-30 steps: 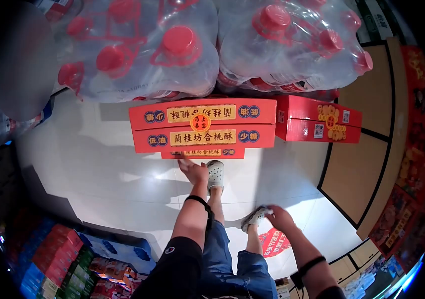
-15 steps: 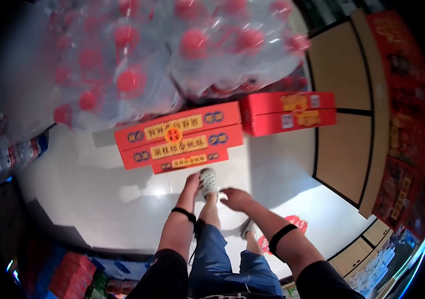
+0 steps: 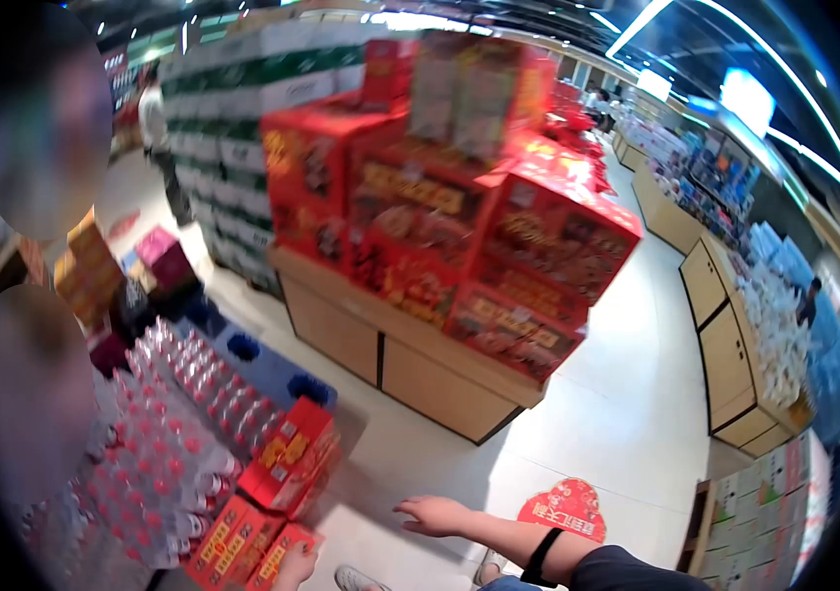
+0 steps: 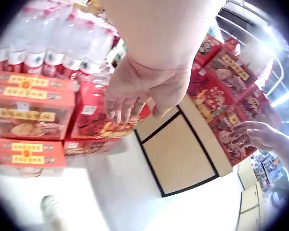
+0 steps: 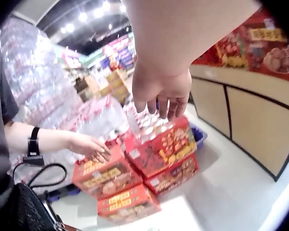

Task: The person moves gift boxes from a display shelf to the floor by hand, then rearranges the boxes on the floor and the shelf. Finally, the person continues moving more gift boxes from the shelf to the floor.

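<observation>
My left hand hangs over the red pastry gift boxes at the bottom of the head view. In the left wrist view, that left hand has relaxed fingers with nothing in them. Two stacks of boxes stand side by side on the floor; the second red box stack has gold cookie pictures. My right hand is held out over the floor to the right of the boxes. Its fingers hang loosely in the right wrist view, where the right hand holds nothing.
Shrink-wrapped bottles with red caps stand behind the boxes, near a blue pallet. Ahead, a wooden display base carries piled red gift boxes. A person stands far left. Wooden counters line the right.
The head view has swung up from the floor toward the store aisle, so the boxes now lie at lower left. Both hands are empty throughout; the boxes remain beside the bottles.
</observation>
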`<state>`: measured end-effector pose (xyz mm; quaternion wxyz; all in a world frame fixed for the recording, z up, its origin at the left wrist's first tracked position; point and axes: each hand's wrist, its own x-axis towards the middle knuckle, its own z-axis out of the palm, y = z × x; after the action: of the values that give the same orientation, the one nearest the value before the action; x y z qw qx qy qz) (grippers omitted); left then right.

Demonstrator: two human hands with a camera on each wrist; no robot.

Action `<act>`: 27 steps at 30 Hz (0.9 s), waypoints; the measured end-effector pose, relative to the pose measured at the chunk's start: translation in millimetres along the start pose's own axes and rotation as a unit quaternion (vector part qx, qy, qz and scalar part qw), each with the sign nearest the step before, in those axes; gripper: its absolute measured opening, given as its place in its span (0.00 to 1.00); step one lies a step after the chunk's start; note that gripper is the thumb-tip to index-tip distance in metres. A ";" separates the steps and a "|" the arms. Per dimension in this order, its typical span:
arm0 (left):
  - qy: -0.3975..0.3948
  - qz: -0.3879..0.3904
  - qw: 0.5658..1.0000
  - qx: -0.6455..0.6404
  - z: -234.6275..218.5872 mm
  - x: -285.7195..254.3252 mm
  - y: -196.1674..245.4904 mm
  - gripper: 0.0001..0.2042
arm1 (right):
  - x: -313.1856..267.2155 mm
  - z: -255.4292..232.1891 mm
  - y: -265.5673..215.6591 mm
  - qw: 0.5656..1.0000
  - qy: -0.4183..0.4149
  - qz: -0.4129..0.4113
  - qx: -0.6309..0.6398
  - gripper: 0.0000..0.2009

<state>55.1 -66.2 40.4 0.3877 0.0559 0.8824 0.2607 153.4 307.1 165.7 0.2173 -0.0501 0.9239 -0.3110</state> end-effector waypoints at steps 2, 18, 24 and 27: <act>0.043 0.067 0.997 0.006 7.3 -17.3 102.3 0.27 | -70.3 -64.2 17.2 0.996 0.068 0.011 0.062 0.24; 0.265 0.553 0.789 -0.030 77.8 -43.4 723.5 0.21 | -386.7 -326.2 217.5 0.870 0.469 0.058 0.143 0.28; 0.342 0.466 0.796 -0.180 7.7 102.5 848.9 0.22 | -346.9 -390.5 269.0 0.875 0.475 0.027 0.093 0.30; 0.377 0.394 0.810 -0.215 -14.7 153.5 897.8 0.27 | -329.4 -432.5 289.5 0.876 0.466 0.044 0.114 0.32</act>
<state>-154.6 744.1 400.1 -0.1097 0.2107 0.7829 0.5750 275.2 853.2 423.0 -0.2206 0.1665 0.8778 -0.3913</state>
